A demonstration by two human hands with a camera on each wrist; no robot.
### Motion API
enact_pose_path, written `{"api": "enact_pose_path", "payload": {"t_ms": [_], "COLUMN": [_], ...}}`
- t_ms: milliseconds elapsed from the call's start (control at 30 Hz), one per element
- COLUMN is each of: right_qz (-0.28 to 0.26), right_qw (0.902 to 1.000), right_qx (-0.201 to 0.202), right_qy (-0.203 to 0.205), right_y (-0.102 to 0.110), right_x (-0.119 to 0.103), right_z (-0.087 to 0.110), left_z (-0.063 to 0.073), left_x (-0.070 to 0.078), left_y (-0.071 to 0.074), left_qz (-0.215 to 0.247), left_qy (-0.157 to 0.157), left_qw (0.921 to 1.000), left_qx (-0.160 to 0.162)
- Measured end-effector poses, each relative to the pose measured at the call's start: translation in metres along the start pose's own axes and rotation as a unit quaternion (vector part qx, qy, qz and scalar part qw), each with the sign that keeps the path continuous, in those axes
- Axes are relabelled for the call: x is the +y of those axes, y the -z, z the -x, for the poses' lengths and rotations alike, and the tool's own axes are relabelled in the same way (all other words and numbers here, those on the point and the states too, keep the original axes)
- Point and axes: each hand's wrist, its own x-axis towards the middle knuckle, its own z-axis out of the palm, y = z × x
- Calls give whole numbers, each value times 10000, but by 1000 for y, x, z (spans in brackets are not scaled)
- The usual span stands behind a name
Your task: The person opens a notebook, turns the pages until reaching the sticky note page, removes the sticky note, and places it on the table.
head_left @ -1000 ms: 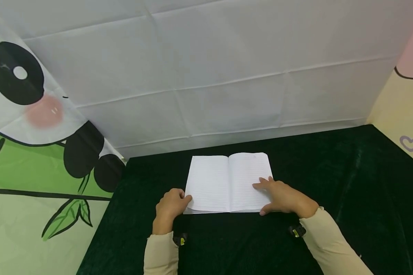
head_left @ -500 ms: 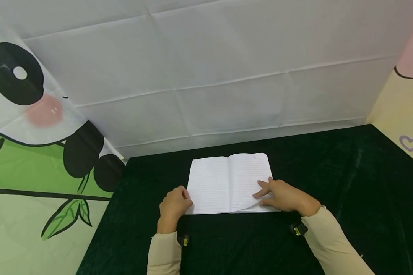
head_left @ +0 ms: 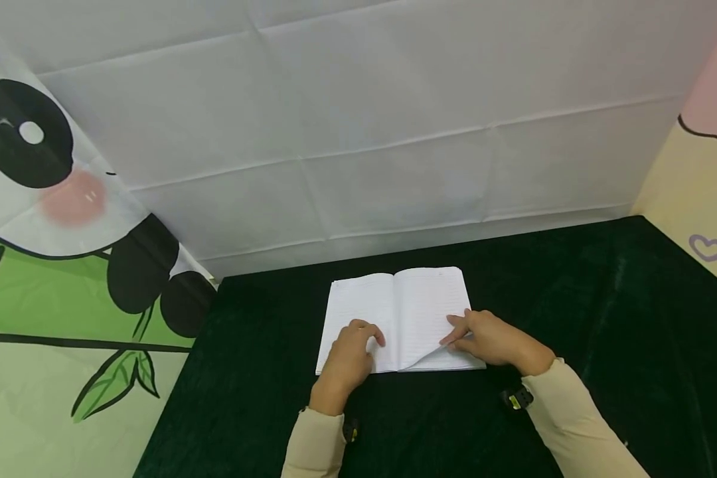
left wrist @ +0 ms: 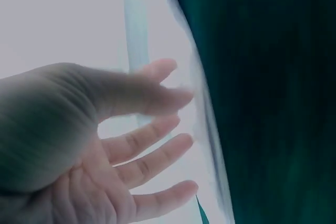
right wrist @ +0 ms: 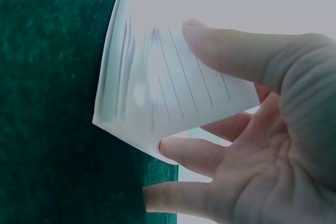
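Note:
An open notebook (head_left: 358, 302) with lined white pages lies in the middle of the table in the head view. My right hand (head_left: 494, 340) pinches the lower right corner of a page (right wrist: 189, 95) between thumb and fingers. That corner curls up off the sheets beneath. Over the left page, close to the centre fold, is my left hand (head_left: 348, 355) with its fingers loosely bent. In the left wrist view nothing sits between the left thumb and the spread fingers (left wrist: 157, 163), which overlap the white paper.
A dark green cloth (head_left: 573, 299) covers the table. Behind it hangs a white sheet (head_left: 394, 186). A cartoon-printed panel (head_left: 48, 279) stands at left, and a cream and pink one (head_left: 702, 192) at right. Each wrist wears a small black camera (head_left: 518, 398).
My left hand has left the notebook's left edge and moved right, over the left page near the fold. My right fingers have lifted the page's lower right corner and bent it inward.

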Motion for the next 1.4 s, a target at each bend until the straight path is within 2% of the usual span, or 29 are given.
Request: {"api": "enact_pose_path", "payload": {"t_ms": [133, 233, 467, 733, 967, 1200, 1400], "right_qz": [36, 14, 114, 106, -106, -148, -226], "right_qw": [10000, 10000, 9999, 9999, 9991, 9949, 9927], "right_qx": [7, 17, -28, 35, 413, 912, 1067], "right_qy": [-7, 0, -33, -7, 32, 397, 514], "right_y": [3, 3, 6, 12, 16, 18, 19], "right_x": [1, 3, 5, 8, 9, 6, 4], "right_z": [-2, -4, -9, -15, -19, -18, -17], "left_z": [-1, 1, -1, -5, -7, -10, -11], "left_x": [16, 24, 34, 39, 42, 44, 45], "left_y": [-8, -11, -18, -18, -20, -20, -22], "left_qz": [142, 153, 195, -38, -112, -103, -201], "left_qy": [-377, -513, -314, -406, -368, -268, -236], "left_qw": [9992, 9984, 9979, 9985, 9988, 9992, 9992], "left_qx": [-62, -164, -526, -355, -311, -288, -264]}}
